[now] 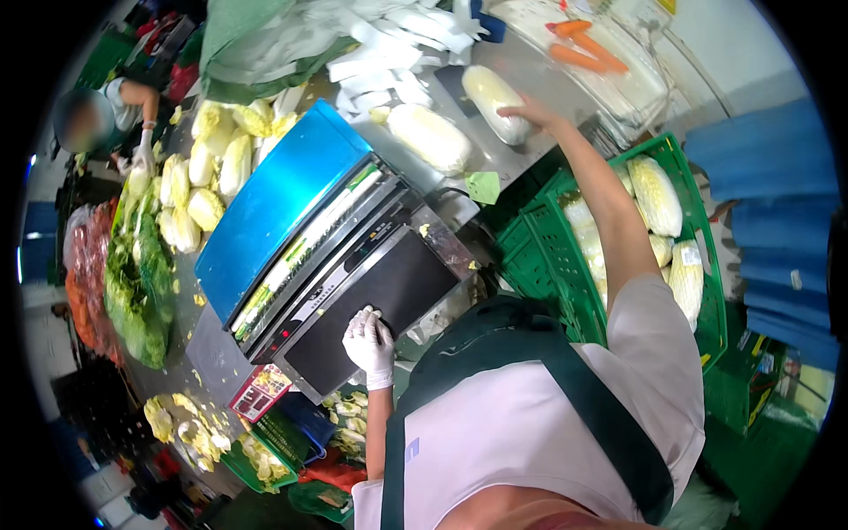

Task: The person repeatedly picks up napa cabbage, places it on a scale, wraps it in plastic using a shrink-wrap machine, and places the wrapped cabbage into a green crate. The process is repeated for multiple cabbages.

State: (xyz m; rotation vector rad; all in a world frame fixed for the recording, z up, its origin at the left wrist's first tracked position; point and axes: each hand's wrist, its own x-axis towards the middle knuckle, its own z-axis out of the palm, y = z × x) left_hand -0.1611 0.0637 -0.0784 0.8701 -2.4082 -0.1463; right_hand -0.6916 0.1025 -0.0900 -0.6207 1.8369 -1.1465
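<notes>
My right hand, bare, grips the near end of a film-wrapped napa cabbage over the steel table. A second wrapped napa cabbage lies to its left. My left hand wears a white glove and rests with its fingers curled together over the black plate of a film-wrapping machine. No held object shows in it. The blue curved cover of that machine rises beyond the plate.
Unwrapped napa cabbages pile up left of the machine. Green crates with wrapped cabbages stand at my right. Carrots lie at the far right. White foam strips cover the back. A co-worker's gloved hand touches cabbage at far left.
</notes>
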